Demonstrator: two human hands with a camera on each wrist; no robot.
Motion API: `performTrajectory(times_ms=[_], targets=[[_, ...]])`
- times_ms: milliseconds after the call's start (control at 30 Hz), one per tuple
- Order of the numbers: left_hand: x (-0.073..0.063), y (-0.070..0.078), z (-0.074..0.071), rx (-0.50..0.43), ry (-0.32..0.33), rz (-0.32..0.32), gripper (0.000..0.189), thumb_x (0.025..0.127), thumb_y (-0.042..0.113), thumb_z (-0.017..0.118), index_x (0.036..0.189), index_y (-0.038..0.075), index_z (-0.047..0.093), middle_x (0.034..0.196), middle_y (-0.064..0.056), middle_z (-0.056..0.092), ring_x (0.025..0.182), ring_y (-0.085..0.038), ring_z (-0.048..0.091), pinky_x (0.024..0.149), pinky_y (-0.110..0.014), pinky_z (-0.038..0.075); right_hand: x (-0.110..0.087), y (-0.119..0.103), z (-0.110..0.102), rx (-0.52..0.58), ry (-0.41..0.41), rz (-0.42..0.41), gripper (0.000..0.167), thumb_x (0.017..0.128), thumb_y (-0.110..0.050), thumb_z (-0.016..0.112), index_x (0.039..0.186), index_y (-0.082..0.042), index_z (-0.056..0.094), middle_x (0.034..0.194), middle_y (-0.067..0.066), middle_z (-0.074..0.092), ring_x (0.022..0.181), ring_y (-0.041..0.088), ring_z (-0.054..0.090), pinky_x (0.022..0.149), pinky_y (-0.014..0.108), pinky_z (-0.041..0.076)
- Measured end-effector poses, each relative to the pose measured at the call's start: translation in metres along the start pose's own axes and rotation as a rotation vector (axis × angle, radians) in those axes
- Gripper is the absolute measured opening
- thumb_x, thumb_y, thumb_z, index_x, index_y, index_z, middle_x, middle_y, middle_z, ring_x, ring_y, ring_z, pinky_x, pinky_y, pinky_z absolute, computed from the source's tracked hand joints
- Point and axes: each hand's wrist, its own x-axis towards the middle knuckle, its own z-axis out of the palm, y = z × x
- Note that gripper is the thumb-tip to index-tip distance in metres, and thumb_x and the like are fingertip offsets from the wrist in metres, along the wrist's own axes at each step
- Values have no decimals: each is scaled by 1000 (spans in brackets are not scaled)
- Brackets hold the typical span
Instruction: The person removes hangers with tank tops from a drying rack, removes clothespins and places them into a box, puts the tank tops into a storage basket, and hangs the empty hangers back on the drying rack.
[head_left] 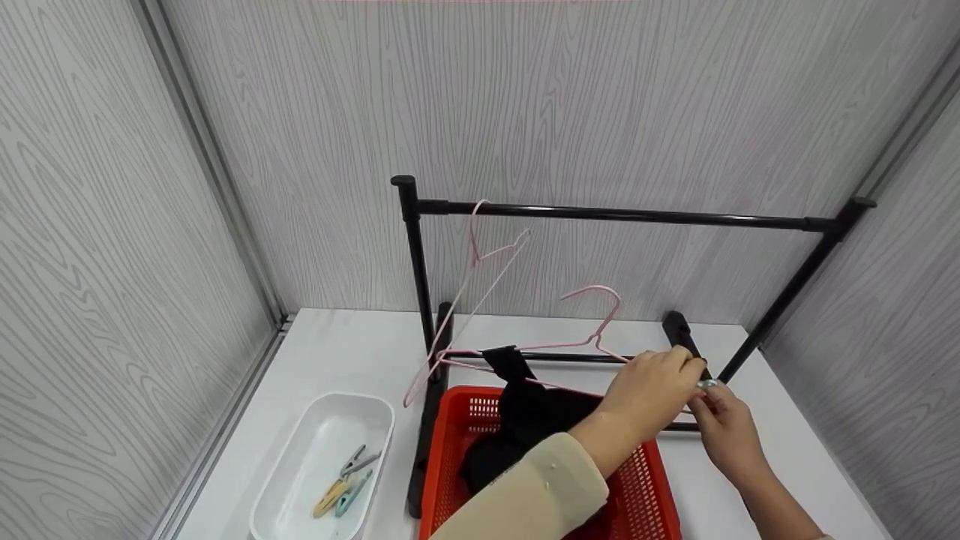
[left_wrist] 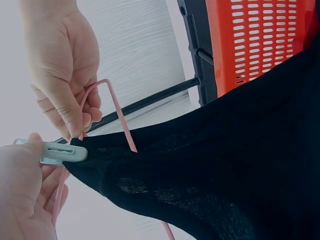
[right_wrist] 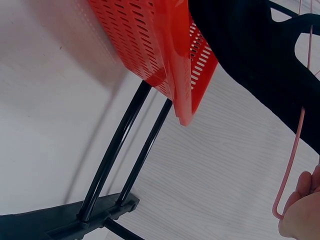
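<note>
A pink wire hanger (head_left: 616,304) lies over the red basket, hook upward, carrying a black strapped garment (left_wrist: 210,150); one strap loops over its left arm. At the right end, my left hand (head_left: 649,386) pinches a pale blue-green clothespin (left_wrist: 65,151), whose jaws sit on the garment's edge beside the wire. My right hand (head_left: 731,435) pinches the hanger wire near that clothespin, as the left wrist view shows from below. In the right wrist view, the right hand (right_wrist: 305,212) shows only partly, close to the hanger's bent corner.
The red perforated basket (head_left: 667,495) stands below the garment. Behind it is a black rack (head_left: 637,215), with another pink hanger (head_left: 474,240) hooked on its bar at left. Several clothespins (head_left: 330,499) lie in a white tray (head_left: 382,409) at lower left.
</note>
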Motion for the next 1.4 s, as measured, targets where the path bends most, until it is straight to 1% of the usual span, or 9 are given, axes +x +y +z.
performTrajectory(times_ms=[267, 367, 433, 533, 700, 900, 1133, 1300, 1400], targets=[[-2, -3, 3, 20, 58, 70, 30, 102, 32, 58, 128, 20, 63, 115, 8, 60, 100, -1, 60, 85, -16, 49, 1, 2, 1, 15, 12, -35, 8, 93, 8, 62, 91, 1, 65, 88, -4, 61, 77, 0, 55, 68, 11, 46], [-3, -3, 4, 4, 77, 72, 25, 102, 30, 58, 124, 21, 65, 112, 9, 60, 97, -1, 61, 82, -15, 49, -1, 4, 1, 13, 10, -25, 6, 96, 3, 61, 94, 2, 67, 89, 1, 62, 78, 0, 55, 68, 11, 45], [-3, -3, 5, -10, 89, 70, 22, 102, 29, 58, 121, 21, 65, 111, 9, 60, 95, 0, 61, 80, -15, 49, -2, 5, 1, 12, 4, -18, 10, 99, -3, 60, 95, 3, 67, 91, 5, 62, 79, 0, 54, 68, 11, 45], [-3, -3, 6, -31, 98, 66, 19, 101, 25, 59, 119, 22, 65, 110, 10, 60, 93, -1, 61, 79, -15, 49, -2, 6, 0, 8, 7, -24, 9, 98, -1, 61, 95, 4, 67, 89, 5, 60, 77, 1, 53, 66, 11, 45], [-3, -5, 6, -136, 115, 30, 18, 100, 20, 61, 118, 19, 64, 111, 9, 60, 94, -2, 62, 83, -14, 49, -2, 3, 2, 25, 14, -50, 10, 93, 9, 62, 97, 2, 69, 92, -1, 62, 78, 2, 56, 66, 11, 45], [-4, -8, 3, -312, 174, -14, 20, 101, 19, 61, 120, 15, 61, 116, 7, 60, 100, -5, 63, 91, -13, 45, -4, 7, 6, 11, 30, -39, 12, 90, 15, 62, 95, 6, 67, 90, 5, 63, 76, 0, 53, 63, 12, 44], [-11, -13, -3, -359, 190, -18, 30, 104, 28, 55, 130, 14, 56, 125, 4, 57, 102, -7, 61, 95, -12, 44, -5, 7, 4, 11, 3, -19, 9, 94, 9, 61, 95, 4, 69, 92, 6, 64, 76, 0, 53, 63, 12, 44], [-18, -18, -7, -372, 205, 4, 40, 102, 32, 58, 137, 14, 55, 129, 1, 55, 101, -9, 61, 95, -15, 45, -5, 8, 2, 17, 0, -37, 9, 95, 7, 62, 93, 2, 69, 83, 1, 59, 67, 4, 48, 56, 17, 40], [-23, -22, -11, -402, 196, 10, 43, 101, 33, 59, 140, 16, 54, 132, 0, 55, 105, -9, 61, 97, -15, 44, -5, 9, 1, 7, 5, -45, 10, 94, 8, 62, 92, 1, 69, 81, -1, 57, 66, 4, 46, 56, 18, 39]])
